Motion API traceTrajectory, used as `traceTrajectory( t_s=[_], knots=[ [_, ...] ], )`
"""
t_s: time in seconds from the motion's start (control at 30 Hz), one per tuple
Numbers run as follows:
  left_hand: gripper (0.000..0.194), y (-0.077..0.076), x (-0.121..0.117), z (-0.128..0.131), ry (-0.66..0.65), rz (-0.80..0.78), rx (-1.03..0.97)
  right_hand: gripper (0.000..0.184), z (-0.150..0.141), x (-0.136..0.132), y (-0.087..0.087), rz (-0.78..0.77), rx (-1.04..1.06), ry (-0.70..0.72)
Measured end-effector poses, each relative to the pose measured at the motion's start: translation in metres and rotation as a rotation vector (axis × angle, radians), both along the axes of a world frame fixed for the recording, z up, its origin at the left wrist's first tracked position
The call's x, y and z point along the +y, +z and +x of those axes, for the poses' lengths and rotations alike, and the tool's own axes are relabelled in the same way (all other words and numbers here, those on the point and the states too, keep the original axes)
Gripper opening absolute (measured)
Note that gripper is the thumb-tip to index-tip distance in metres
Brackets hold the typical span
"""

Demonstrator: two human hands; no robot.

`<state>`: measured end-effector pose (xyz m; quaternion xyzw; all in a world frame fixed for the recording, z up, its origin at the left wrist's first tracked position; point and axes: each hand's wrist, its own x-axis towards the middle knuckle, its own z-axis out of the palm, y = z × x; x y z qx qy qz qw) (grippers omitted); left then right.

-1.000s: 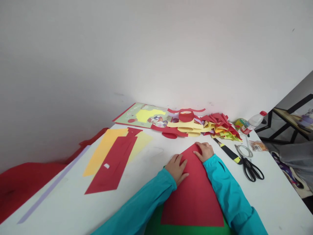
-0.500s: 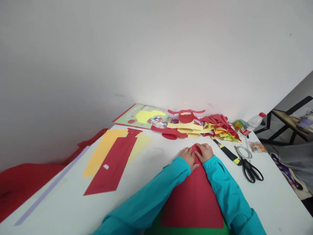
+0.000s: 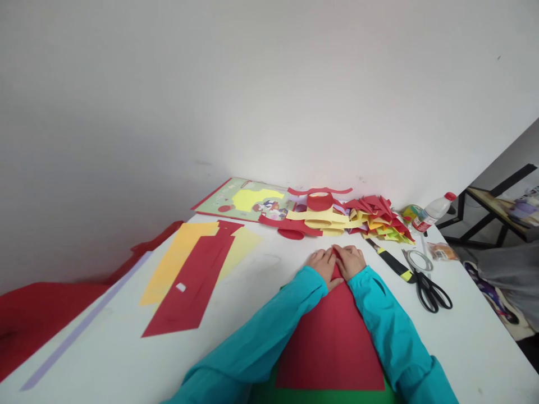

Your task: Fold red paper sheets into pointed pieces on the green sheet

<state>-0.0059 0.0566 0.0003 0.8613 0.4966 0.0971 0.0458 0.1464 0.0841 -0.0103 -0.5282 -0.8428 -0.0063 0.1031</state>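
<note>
A large sheet of red paper (image 3: 332, 342) lies in front of me on a green sheet (image 3: 322, 397) that shows along the near edge. At its far end, my left hand (image 3: 322, 265) presses on the paper, its fingers bent and the thumb reaching right. Close against it, my right hand (image 3: 350, 260) grips the same end with its fingertips. A small folded-looking patch of red shows between the two hands; the rest of that end is covered by my fingers.
Left lies a cut red paper shape (image 3: 197, 275) over an orange sheet (image 3: 174, 258), with a purple strip (image 3: 84, 325) beyond. Paper strips (image 3: 320, 216), a paper pile (image 3: 374, 216) and a picture book (image 3: 219, 199) line the wall. A utility knife (image 3: 393, 264), scissors (image 3: 432, 292) and bottle (image 3: 435, 210) are right.
My right hand's fingers have slid slightly left, closer to my left hand, so less red shows between them. The view has shifted a little.
</note>
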Motion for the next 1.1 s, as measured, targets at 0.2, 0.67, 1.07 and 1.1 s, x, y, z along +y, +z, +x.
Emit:
traceTrajectory(
  t_s=[0.2, 0.67, 1.07, 1.1],
  knots=[
    [0.063, 0.0041, 0.0037, -0.0005, -0.016, 0.028, 0.005, 0.045, -0.0005, -0.0002, 0.0009, -0.002, -0.005, -0.006],
    [0.067, 0.0053, 0.0023, 0.0007, -0.037, 0.048, 0.016, 0.045, -0.0001, -0.0008, 0.0014, 0.005, -0.011, 0.006],
    [0.062, 0.0027, 0.0015, 0.0008, -0.025, 0.033, 0.026, 0.044, -0.0017, -0.0012, 0.0015, 0.010, 0.000, -0.018],
    [0.063, 0.0021, 0.0007, -0.0001, -0.026, 0.031, 0.027, 0.044, -0.0019, -0.0013, 0.0017, 0.010, 0.000, -0.019]
  ],
)
